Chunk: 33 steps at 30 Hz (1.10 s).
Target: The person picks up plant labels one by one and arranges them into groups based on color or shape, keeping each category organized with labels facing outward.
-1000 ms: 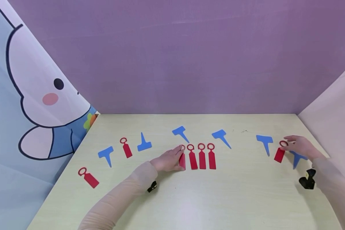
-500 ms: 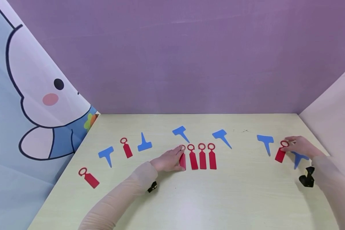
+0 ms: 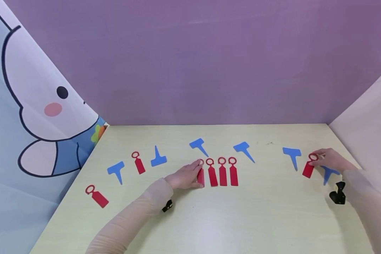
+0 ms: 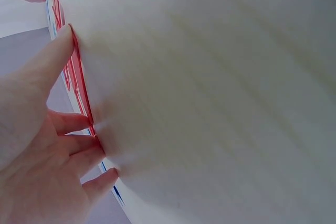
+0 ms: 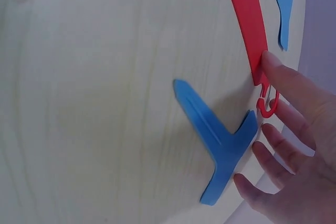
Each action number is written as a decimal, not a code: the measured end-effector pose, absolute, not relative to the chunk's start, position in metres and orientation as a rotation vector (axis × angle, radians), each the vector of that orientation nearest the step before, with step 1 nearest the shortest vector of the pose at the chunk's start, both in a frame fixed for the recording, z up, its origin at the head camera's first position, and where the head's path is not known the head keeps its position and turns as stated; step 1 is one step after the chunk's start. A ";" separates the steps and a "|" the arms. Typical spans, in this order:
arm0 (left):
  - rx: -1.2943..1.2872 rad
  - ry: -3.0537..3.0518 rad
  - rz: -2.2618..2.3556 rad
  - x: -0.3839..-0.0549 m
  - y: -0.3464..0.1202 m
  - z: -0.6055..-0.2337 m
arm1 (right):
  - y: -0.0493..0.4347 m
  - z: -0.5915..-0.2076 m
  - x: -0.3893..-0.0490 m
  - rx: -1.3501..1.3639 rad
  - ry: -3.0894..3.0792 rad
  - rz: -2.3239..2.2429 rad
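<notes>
My left hand (image 3: pixel 185 176) holds a red plant tag (image 3: pixel 201 178) with a ring top, at the left end of a row of red tags (image 3: pixel 222 175). In the left wrist view, the thumb touches one end of that tag (image 4: pixel 83 85) and the fingertips the other. On the right, my right hand (image 3: pixel 331 160) pinches another red tag (image 3: pixel 308 170) near its ring, slightly lifted off the table. Beneath that hand lies a blue T-shaped plant label (image 5: pixel 210 135), apart from the fingers. Part of the left-held tag is hidden by the fingers.
Two loose red tags lie at left, one near (image 3: pixel 100 199) and one far (image 3: pixel 140 165). Blue T-shaped labels, such as the upside-down label (image 3: pixel 158 160) and the right-side label (image 3: pixel 292 153), lie across the pale table (image 3: pixel 241 218). A purple wall (image 3: pixel 209 70) stands behind.
My right hand's fingers have closed on the right-hand red tag near its ring, and the tag sits slightly raised. The left hand and the row stay in place.
</notes>
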<state>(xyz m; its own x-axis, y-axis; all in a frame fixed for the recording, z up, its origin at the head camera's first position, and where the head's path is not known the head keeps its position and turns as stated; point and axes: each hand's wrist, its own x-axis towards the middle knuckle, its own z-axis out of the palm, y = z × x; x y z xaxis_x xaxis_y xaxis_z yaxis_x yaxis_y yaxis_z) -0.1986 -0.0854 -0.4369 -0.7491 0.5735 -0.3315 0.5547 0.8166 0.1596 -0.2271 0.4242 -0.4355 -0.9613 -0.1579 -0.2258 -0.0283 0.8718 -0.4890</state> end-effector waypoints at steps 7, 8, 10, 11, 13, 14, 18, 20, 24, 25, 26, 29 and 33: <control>0.855 2.634 0.074 -0.197 -0.086 -0.435 | 0.421 -0.434 -0.229 -0.087 2.772 -0.774; 0.858 2.633 0.074 -0.197 -0.086 -0.435 | 0.421 -0.433 -0.229 -0.074 2.766 -0.782; 0.861 2.631 0.070 -0.197 -0.086 -0.435 | 0.420 -0.434 -0.228 -0.055 2.763 -0.792; 0.861 2.630 0.070 -0.198 -0.085 -0.435 | 0.420 -0.434 -0.228 -0.050 2.764 -0.797; 0.857 2.630 0.070 -0.198 -0.085 -0.435 | 0.420 -0.434 -0.228 -0.049 2.772 -0.802; 0.854 2.629 0.070 -0.198 -0.085 -0.436 | 0.419 -0.434 -0.227 -0.051 2.776 -0.805; 0.856 2.634 0.067 -0.199 -0.086 -0.437 | 0.419 -0.434 -0.227 -0.060 2.800 -0.793; 0.863 2.635 0.061 -0.199 -0.086 -0.437 | 0.418 -0.434 -0.227 -0.069 2.810 -0.791; 0.877 2.635 0.047 -0.199 -0.086 -0.437 | 0.417 -0.433 -0.225 -0.097 2.826 -0.799; 0.880 2.635 0.044 -0.199 -0.085 -0.437 | 0.416 -0.433 -0.225 -0.097 2.828 -0.803; 0.883 2.637 0.042 -0.199 -0.086 -0.437 | 0.416 -0.432 -0.224 -0.098 2.829 -0.806; 0.880 2.638 0.042 -0.199 -0.085 -0.437 | 0.414 -0.432 -0.223 -0.089 2.816 -0.833; 0.875 2.637 0.041 -0.198 -0.085 -0.436 | 0.413 -0.433 -0.222 -0.089 2.819 -0.863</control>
